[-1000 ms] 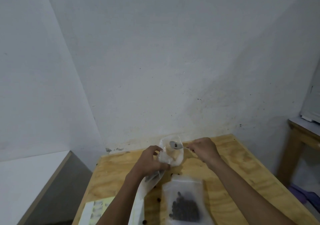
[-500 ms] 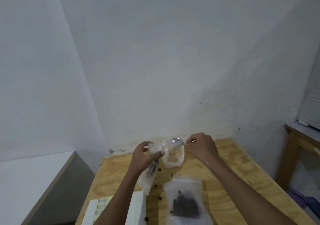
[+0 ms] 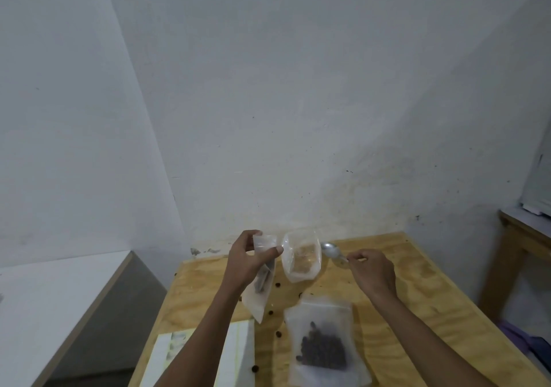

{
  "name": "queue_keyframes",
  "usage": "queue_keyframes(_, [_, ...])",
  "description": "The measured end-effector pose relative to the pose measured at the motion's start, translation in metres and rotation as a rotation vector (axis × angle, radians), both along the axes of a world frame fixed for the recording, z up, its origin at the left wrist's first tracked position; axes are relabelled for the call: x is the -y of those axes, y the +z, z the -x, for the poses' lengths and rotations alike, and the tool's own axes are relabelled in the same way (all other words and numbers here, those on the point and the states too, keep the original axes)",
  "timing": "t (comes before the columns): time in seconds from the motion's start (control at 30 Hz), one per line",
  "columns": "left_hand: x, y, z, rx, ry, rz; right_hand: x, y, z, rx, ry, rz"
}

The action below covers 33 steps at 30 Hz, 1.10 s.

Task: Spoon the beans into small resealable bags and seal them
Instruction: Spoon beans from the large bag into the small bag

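My left hand (image 3: pixel 249 260) grips the top of a small frosted resealable bag (image 3: pixel 258 295), which hangs down with a few dark beans inside. Just right of my thumb a clear open bag (image 3: pixel 301 257) is upright; I cannot tell whether it is held or stands on the table. My right hand (image 3: pixel 372 271) pinches the handle of a metal spoon (image 3: pixel 329 251), whose bowl looks empty and lies just right of the clear bag. A larger frosted bag of dark beans (image 3: pixel 322 349) lies flat on the wooden table (image 3: pixel 417 291) in front of me.
Several loose beans (image 3: pixel 278 285) are scattered on the table between the bags. A white box with yellowish labels (image 3: pixel 238 354) lies at the table's near left. A white surface (image 3: pixel 59 291) is lower on the left, and another wooden table (image 3: pixel 518 237) is at the right.
The spoon has come out of the clear bag and moved to its right. My left hand shifted left, and the frosted bag it holds now hangs apart from the clear one.
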State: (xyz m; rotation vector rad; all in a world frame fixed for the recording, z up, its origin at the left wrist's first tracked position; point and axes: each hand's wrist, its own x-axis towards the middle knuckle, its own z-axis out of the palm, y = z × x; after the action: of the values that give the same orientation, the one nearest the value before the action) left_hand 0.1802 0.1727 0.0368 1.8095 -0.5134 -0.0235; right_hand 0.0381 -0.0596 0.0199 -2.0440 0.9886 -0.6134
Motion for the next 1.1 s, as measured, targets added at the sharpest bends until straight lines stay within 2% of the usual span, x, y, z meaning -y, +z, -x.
queue_keyframes(0.23, [0.008,-0.004,0.009,0.079,0.011,-0.033,-0.002,-0.024,-0.01,-0.096,-0.044,0.046])
queue_keyframes(0.43, [0.02,0.001,0.02,0.131,0.042,0.006,-0.009,-0.029,-0.013,-0.299,-0.016,0.295])
queue_keyframes(0.5, [0.024,-0.001,0.021,0.161,0.059,0.007,-0.012,-0.02,-0.015,-0.182,0.026,0.331])
queue_keyframes(0.53, [0.026,-0.002,0.022,0.179,0.075,0.012,-0.015,-0.013,-0.016,-0.03,0.083,0.276])
queue_keyframes(0.6, [0.03,-0.004,0.024,0.205,0.124,0.035,-0.025,0.011,-0.017,0.282,0.261,0.039])
queue_keyframes(0.63, [0.032,-0.003,0.026,0.213,0.146,0.053,-0.03,0.026,-0.018,0.373,0.358,-0.085])
queue_keyframes(0.73, [0.038,0.006,0.037,0.238,0.163,0.09,-0.047,0.063,-0.024,0.426,0.584,-0.351])
queue_keyframes(0.8, [0.039,0.012,0.042,0.246,0.139,0.102,-0.055,0.076,-0.027,0.435,0.61,-0.398])
queue_keyframes(0.9, [0.037,0.02,0.045,0.231,0.106,0.087,-0.062,0.083,-0.027,0.473,0.553,-0.367])
queue_keyframes(1.0, [0.03,0.034,0.052,0.14,0.059,0.121,-0.066,0.087,-0.024,0.493,0.459,-0.292])
queue_keyframes(1.1, [0.019,0.05,0.061,0.032,-0.043,0.322,-0.067,0.093,-0.017,0.557,0.382,-0.21])
